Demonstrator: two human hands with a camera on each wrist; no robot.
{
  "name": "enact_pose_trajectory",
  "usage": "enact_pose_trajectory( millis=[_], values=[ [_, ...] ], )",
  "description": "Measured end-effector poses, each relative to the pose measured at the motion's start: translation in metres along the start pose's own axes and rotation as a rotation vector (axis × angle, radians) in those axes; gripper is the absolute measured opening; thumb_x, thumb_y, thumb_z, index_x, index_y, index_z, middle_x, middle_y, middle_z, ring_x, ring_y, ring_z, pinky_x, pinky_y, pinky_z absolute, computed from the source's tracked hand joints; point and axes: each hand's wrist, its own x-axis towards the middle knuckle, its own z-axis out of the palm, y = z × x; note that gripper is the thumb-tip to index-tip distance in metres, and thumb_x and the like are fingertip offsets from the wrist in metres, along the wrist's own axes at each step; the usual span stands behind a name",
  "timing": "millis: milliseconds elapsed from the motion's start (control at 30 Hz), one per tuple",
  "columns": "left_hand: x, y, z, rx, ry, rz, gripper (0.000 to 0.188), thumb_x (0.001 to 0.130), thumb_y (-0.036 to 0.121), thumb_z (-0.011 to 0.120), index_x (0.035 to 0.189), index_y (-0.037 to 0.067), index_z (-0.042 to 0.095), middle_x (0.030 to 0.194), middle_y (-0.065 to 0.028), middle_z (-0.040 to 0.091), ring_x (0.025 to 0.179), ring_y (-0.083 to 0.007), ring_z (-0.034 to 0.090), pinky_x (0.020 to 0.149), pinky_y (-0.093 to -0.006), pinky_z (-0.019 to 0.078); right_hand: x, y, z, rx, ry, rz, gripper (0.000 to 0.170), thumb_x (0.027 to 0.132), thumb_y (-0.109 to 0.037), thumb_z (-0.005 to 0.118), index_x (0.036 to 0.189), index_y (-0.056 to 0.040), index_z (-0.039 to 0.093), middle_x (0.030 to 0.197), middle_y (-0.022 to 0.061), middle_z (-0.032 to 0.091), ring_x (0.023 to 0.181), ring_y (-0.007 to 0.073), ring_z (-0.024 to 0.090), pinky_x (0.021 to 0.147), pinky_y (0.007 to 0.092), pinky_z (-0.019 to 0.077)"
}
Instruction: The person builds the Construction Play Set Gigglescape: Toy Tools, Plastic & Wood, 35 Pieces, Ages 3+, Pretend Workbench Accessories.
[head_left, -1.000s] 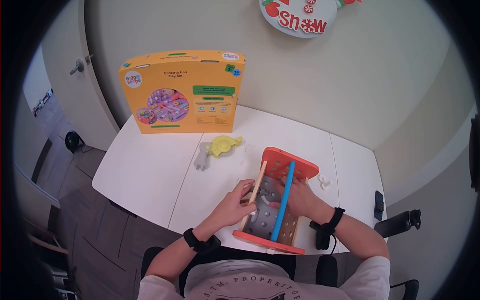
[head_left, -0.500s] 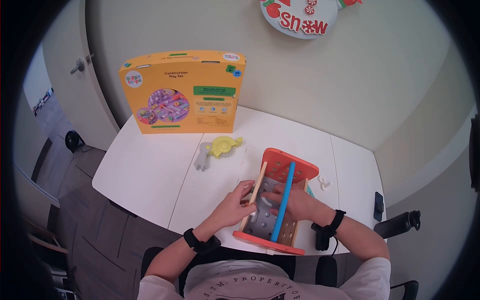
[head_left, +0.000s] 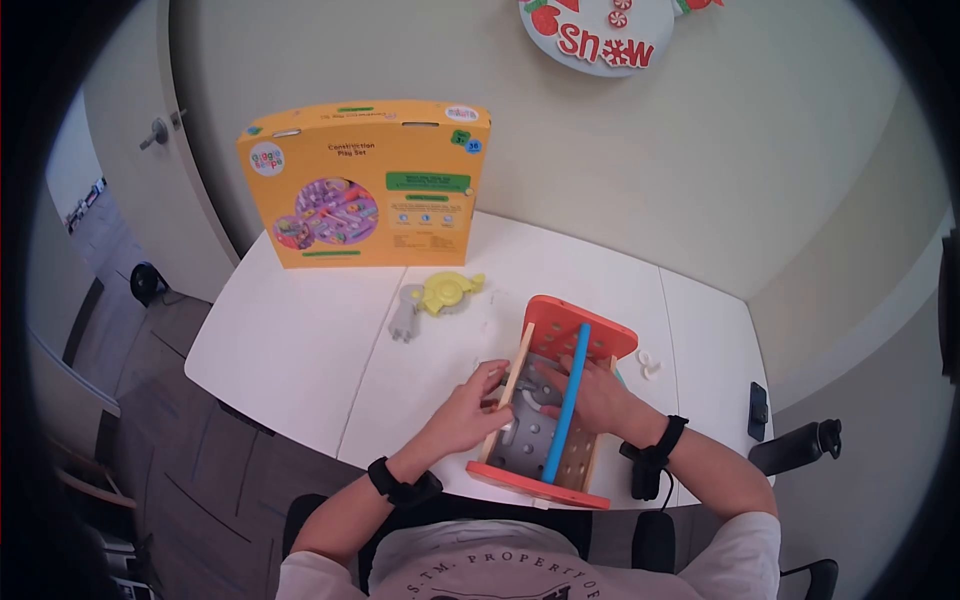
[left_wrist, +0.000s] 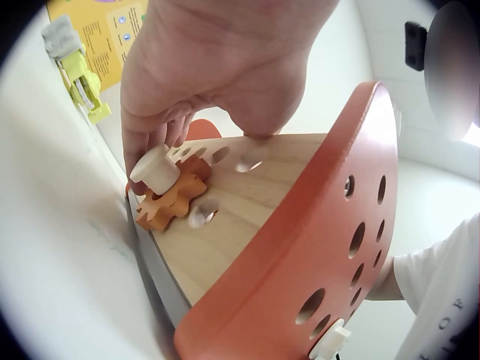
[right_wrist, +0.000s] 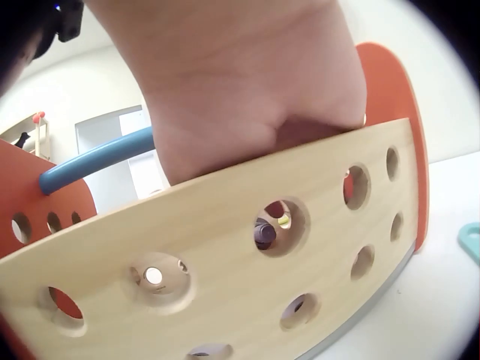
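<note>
A toy toolbox (head_left: 540,485) with red ends, wooden sides, a grey floor and a blue handle (head_left: 563,425) stands at the table's front. My left hand (head_left: 462,413) is at its left side panel, thumb at the top edge. Outside that panel its fingers curl behind the cream bolt head (left_wrist: 156,171), which sits on an orange gear (left_wrist: 187,191). Under the handle my right hand (head_left: 605,403) reaches inside, fingers toward a small grey part (head_left: 523,386) by the left panel. I cannot tell whether its fingertips grip that part.
A yellow and grey toy saw (head_left: 445,292) lies behind the toolbox, left. White curved pieces (head_left: 650,366) and a teal piece (right_wrist: 471,241) lie right. A yellow box (head_left: 370,190) stands at the back. A phone (head_left: 759,408) and black bottle (head_left: 798,447) are at the right edge.
Inside the toolbox my right hand's fingers have shifted about, reaching further left half a second ago and drawing back slightly now. My left hand and the toolbox have stayed in place.
</note>
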Motion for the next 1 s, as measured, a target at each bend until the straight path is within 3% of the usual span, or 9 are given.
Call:
enact_pose_trajectory(
  millis=[67, 167, 267, 367, 567, 667, 767, 800, 1000],
  values=[
    [0.001, -0.003, 0.001, -0.001, 0.007, 0.004, 0.067, 0.097, 0.007, 0.068, 0.156, 0.008, 0.034, 0.161, -0.0279, 0.045, 0.142, -0.0297, 0.054, 0.111, -0.0406, 0.0484, 0.005, -0.003, -0.011, 0.241, -0.165, 0.027, 0.064, 0.090, -0.038, 0.078, 0.145, -0.0109, 0.058, 0.110, 0.0170, 0.064, 0.108, 0.0371, 0.065, 0.094, 0.0520, 0.0508],
    [0.000, 0.000, 0.001, 0.018, 0.010, 0.010, 0.068, 0.097, 0.007, 0.067, 0.156, 0.008, 0.034, 0.162, -0.0284, 0.044, 0.143, -0.0302, 0.053, 0.111, -0.0402, 0.0482, 0.003, 0.000, -0.009, 0.204, -0.108, -0.073, 0.066, 0.089, -0.037, 0.078, 0.146, -0.0110, 0.058, 0.117, 0.0182, 0.066, 0.109, 0.0384, 0.065, 0.092, 0.0554, 0.0508],
    [0.001, -0.003, 0.000, -0.006, -0.006, 0.013, 0.067, 0.098, 0.007, 0.067, 0.156, 0.007, 0.033, 0.162, -0.0279, 0.044, 0.144, -0.0303, 0.052, 0.111, -0.0396, 0.0478, -0.003, 0.001, -0.001, -0.150, -0.126, 0.063, 0.066, 0.089, -0.038, 0.078, 0.146, -0.0106, 0.059, 0.125, 0.0196, 0.066, 0.110, 0.0402, 0.064, 0.095, 0.0565, 0.0498],
    [0.002, -0.008, 0.001, 0.004, 0.011, 0.036, 0.067, 0.098, 0.006, 0.067, 0.156, 0.007, 0.034, 0.161, -0.0276, 0.045, 0.144, -0.0298, 0.052, 0.110, -0.0384, 0.0481, -0.001, -0.002, -0.004, -0.014, -0.074, 0.077, 0.068, 0.086, -0.035, 0.081, 0.145, -0.0086, 0.060, 0.126, 0.0205, 0.066, 0.115, 0.0421, 0.063, 0.101, 0.0579, 0.0486],
    [0.001, -0.009, 0.000, -0.001, 0.000, 0.043, 0.065, 0.099, 0.008, 0.067, 0.155, 0.005, 0.035, 0.160, -0.0273, 0.047, 0.145, -0.0290, 0.051, 0.107, -0.0371, 0.0489, -0.019, -0.003, -0.032, 0.211, -0.037, -0.110, 0.052, 0.089, -0.019, 0.080, 0.136, -0.0040, 0.065, 0.130, 0.0219, 0.065, 0.129, 0.0432, 0.057, 0.112, 0.0528, 0.0467],
    [0.001, -0.006, -0.001, 0.001, 0.000, 0.012, 0.065, 0.101, 0.013, 0.070, 0.155, 0.005, 0.035, 0.158, -0.0282, 0.048, 0.146, -0.0306, 0.050, 0.110, -0.0389, 0.0485, -0.032, 0.005, -0.056, 0.351, -0.057, -0.066, 0.037, 0.092, -0.016, 0.078, 0.126, -0.0014, 0.070, 0.127, 0.0208, 0.068, 0.124, 0.0401, 0.061, 0.109, 0.0466, 0.0496],
    [-0.006, 0.013, -0.003, 0.117, 0.029, 0.052, 0.070, 0.100, 0.028, 0.072, 0.155, 0.002, 0.037, 0.156, -0.0354, 0.047, 0.150, -0.0426, 0.044, 0.116, -0.0482, 0.0467, -0.043, 0.014, -0.096, 0.536, -0.092, 0.151, 0.030, 0.093, -0.016, 0.077, 0.118, -0.0005, 0.072, 0.115, 0.0189, 0.072, 0.114, 0.0364, 0.068, 0.101, 0.0442, 0.0538],
    [-0.009, 0.025, -0.004, 0.215, 0.067, 0.054, 0.064, 0.101, 0.024, 0.073, 0.153, 0.004, 0.042, 0.155, -0.0283, 0.051, 0.145, -0.0342, 0.052, 0.118, -0.0469, 0.0448, -0.051, 0.020, -0.102, 0.488, 0.016, 0.173, 0.028, 0.093, -0.016, 0.076, 0.117, -0.0014, 0.073, 0.105, 0.0166, 0.074, 0.102, 0.0339, 0.071, 0.093, 0.0426, 0.0561],
    [-0.045, 0.103, -0.010, 0.596, 0.032, 0.349, 0.052, 0.095, 0.024, 0.079, 0.140, 0.005, 0.060, 0.148, -0.0199, 0.059, 0.140, -0.0343, 0.056, 0.115, -0.0434, 0.0474, -0.086, 0.087, -0.079, 0.355, 0.095, 0.674, 0.029, 0.092, -0.015, 0.074, 0.118, -0.0031, 0.073, 0.105, 0.0173, 0.073, 0.099, 0.0340, 0.071, 0.089, 0.0420, 0.0563]
  ],
)
